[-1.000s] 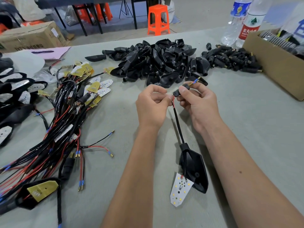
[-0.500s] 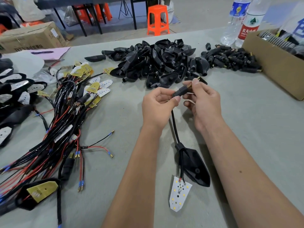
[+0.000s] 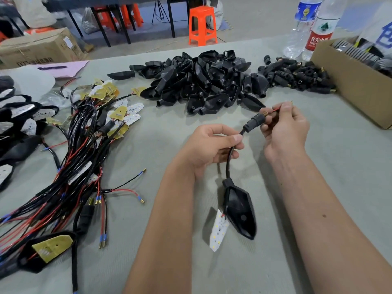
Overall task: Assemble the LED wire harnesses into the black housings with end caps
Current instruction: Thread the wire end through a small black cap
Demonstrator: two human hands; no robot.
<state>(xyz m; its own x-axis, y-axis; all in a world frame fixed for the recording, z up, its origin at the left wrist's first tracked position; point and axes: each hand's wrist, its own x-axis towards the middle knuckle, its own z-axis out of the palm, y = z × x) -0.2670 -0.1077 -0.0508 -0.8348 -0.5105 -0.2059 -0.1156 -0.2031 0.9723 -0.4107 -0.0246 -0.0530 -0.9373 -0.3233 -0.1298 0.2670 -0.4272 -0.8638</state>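
Black sleeved cable (image 3: 230, 160) runs through your left hand (image 3: 209, 148), pinched below the end cap (image 3: 253, 123); your right hand (image 3: 285, 129) pinches the red wire (image 3: 273, 111) beyond it. Below, the housing (image 3: 239, 209) and LED board (image 3: 219, 230) rest on the table (image 3: 339, 166).

Work surface is a big table (image 3: 318, 262) covered in grey-green felt-type cloth, running under and well past both hands. Straight out beyond the hands there's a bright orange plastic stool (image 3: 202, 25) on a grey concrete floor (image 3: 254, 20). Further out to the left you've got dark-legged tables (image 3: 101, 22) with more orange stools (image 3: 129, 15) tucked underneath, plus a cardboard carton (image 3: 38, 48) sitting off the far left edge. Lighting's flat and even, no hard shadows anywhere.
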